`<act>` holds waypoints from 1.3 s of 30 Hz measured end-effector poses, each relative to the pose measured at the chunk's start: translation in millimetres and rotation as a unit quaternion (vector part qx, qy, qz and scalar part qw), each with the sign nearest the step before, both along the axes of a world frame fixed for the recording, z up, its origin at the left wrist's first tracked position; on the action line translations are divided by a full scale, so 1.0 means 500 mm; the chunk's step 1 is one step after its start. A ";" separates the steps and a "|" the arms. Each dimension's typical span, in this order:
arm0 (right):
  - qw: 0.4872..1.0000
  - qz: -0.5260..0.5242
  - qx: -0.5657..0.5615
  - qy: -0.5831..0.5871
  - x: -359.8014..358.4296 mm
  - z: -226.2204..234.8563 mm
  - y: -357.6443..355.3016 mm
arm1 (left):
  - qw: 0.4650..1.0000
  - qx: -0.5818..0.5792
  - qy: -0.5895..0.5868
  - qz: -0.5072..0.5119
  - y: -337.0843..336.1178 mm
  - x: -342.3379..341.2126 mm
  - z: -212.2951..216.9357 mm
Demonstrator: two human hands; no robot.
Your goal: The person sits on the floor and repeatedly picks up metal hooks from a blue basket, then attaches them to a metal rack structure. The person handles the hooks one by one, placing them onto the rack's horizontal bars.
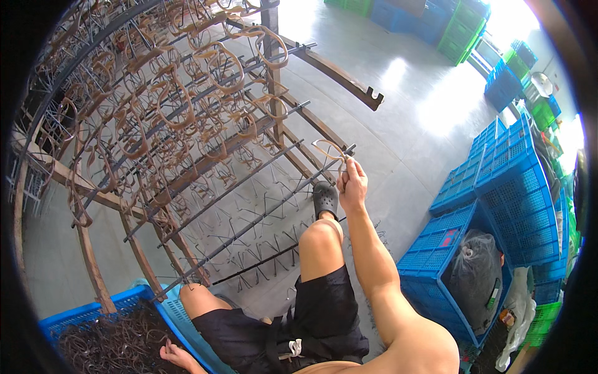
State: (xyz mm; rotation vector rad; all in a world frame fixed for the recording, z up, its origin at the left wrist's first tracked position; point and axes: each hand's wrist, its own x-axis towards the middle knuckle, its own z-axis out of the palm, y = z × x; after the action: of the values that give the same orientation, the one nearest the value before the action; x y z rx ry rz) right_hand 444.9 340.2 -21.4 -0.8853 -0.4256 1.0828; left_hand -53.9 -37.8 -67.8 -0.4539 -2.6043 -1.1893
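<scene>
My right hand [353, 182], arm stretched forward, pinches a thin light-brown loop-shaped piece [328, 149] resembling an eyeglass frame. It is at the right end of a dark metal bar [265, 215] fitted with wire hooks. Down at the lower left, my left hand [179, 358] lies at the side of a blue crate [93, 311] full of tangled dark-brown pieces [112, 346]. Its fingers look slightly apart, and I make out nothing in them. Many brown loop pieces [174, 103] hang from the rack's upper bars; the lower bars in front of me carry mostly bare hooks.
A brown rack frame [93, 262] spans the left side, and one of its notched arms [342, 78] juts out to the right. Blue crates [520, 181] are piled at the right, one holding a dark plastic-wrapped bundle [476, 274]. Green crates [464, 31] stand far back.
</scene>
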 end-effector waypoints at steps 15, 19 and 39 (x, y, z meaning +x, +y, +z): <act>0.999 -0.008 -0.021 -0.033 -0.029 0.027 0.009 | 0.995 -0.098 0.001 -0.012 -0.004 0.030 0.056; 0.998 0.001 -0.030 -0.060 -0.036 0.041 0.015 | 0.996 -0.055 0.075 0.007 0.003 0.016 0.058; 0.947 0.081 -0.009 -0.312 -0.033 0.043 0.002 | 0.961 0.166 -0.019 -0.220 0.087 0.189 0.327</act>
State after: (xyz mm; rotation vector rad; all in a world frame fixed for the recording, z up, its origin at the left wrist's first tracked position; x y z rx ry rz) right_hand 428.5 341.1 0.3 -1.2237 -1.0296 0.9356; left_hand 40.8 5.9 95.9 -0.9753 -2.3267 -1.7479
